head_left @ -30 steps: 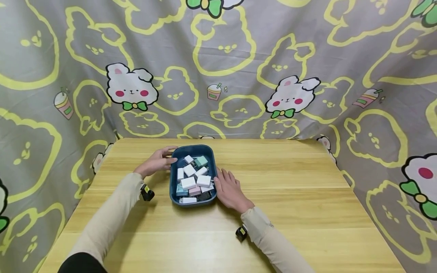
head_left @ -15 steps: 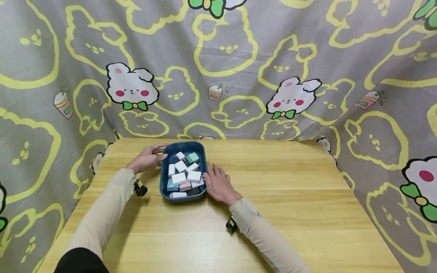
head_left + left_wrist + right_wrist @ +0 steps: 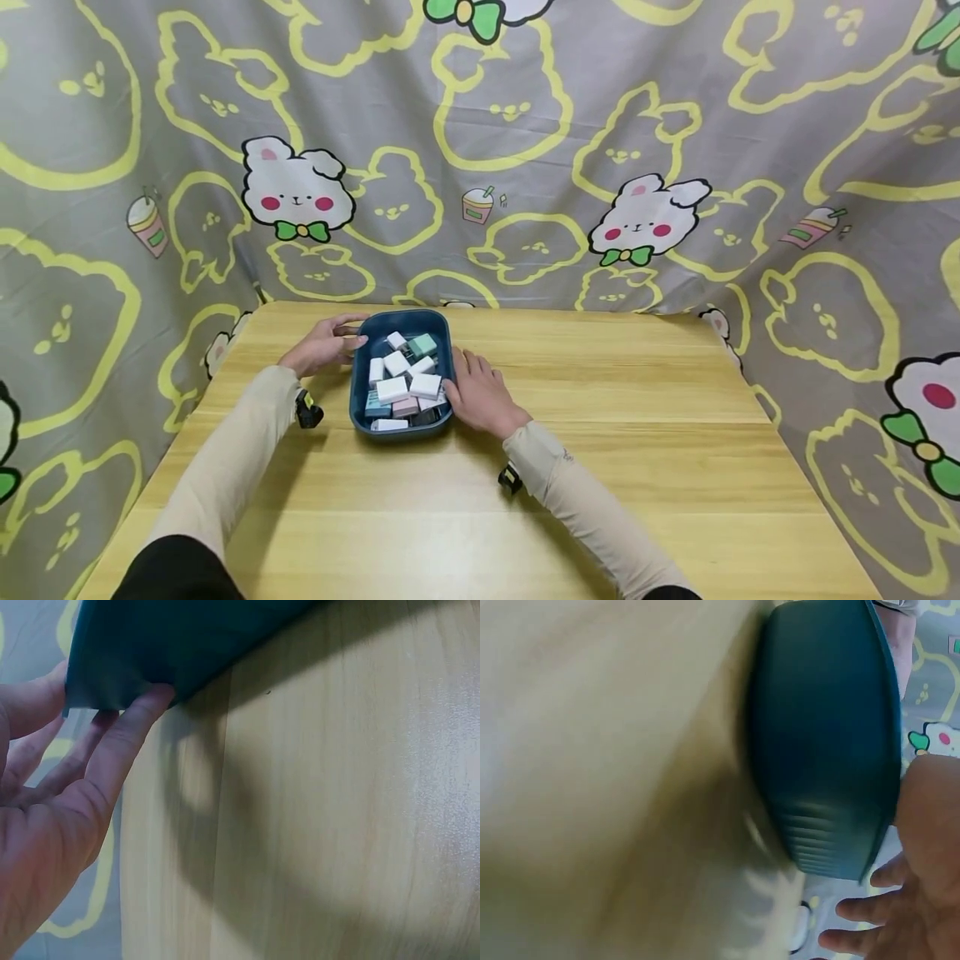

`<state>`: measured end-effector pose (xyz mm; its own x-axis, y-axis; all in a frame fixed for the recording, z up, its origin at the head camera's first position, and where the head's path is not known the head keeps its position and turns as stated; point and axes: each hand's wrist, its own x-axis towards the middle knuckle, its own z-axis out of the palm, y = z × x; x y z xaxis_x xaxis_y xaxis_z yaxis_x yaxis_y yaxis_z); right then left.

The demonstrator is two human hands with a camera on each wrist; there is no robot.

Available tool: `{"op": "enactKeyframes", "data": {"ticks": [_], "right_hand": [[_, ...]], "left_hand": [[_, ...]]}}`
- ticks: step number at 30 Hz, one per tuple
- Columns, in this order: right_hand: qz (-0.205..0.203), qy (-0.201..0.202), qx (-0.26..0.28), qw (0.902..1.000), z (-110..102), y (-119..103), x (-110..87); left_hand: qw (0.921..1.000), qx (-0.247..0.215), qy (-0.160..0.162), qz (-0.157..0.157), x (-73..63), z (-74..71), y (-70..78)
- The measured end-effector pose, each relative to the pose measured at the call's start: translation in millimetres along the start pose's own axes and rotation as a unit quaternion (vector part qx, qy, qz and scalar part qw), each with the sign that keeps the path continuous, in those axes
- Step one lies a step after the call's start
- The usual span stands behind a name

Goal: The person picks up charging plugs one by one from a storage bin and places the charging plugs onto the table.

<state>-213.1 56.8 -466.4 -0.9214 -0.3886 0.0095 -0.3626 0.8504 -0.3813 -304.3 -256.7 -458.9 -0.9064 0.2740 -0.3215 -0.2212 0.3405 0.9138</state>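
A dark blue plastic bin (image 3: 401, 434) with rounded corners sits left of the middle of the table in the head view. Several plug-in phone chargers (image 3: 392, 390) lie heaped in it, mostly white, with green, blue, pink and black ones among them. At its left side my left hand (image 3: 318, 346) grips the rim, thumb on top and fingers against the outer wall, as the left wrist view shows. My right hand (image 3: 483, 393) lies along the bin's right side. Its thumb touches the rim, and its other fingers stretch out straight.
A wooden table (image 3: 600, 467) carries the bin near its back left. Grey curtain (image 3: 525, 108) with rabbit drawings hangs behind and on both sides. Small black wrist cameras (image 3: 308, 410) hang under both sleeves.
The bin and both hands have slid left and slightly back since a second ago. Over the last half second they have hardly moved.
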Motion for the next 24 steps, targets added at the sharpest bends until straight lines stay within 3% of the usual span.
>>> {"op": "enactKeyframes", "data": {"ticks": [6,13,19,24], "right_hand": [[-0.053,-0.006,-0.068,0.9963,-18,-10,13.7],[-0.135,-0.021,-0.153,0.9788,-27,-18,31.4],[-0.151,-0.069,-0.216,0.9623,-34,-33,47.1],[-0.156,-0.108,-0.208,0.9595,-38,-44,49.3]], "left_hand": [[0.9998,-0.017,0.011,-0.005,2.1,1.2,-0.2],[0.9996,-0.011,0.021,-0.013,2.8,1.1,-0.9],[0.9993,-0.014,0.032,-0.012,-0.4,3.0,-0.3],[0.9994,-0.006,0.031,-0.015,-1.4,4.5,0.8]]}}
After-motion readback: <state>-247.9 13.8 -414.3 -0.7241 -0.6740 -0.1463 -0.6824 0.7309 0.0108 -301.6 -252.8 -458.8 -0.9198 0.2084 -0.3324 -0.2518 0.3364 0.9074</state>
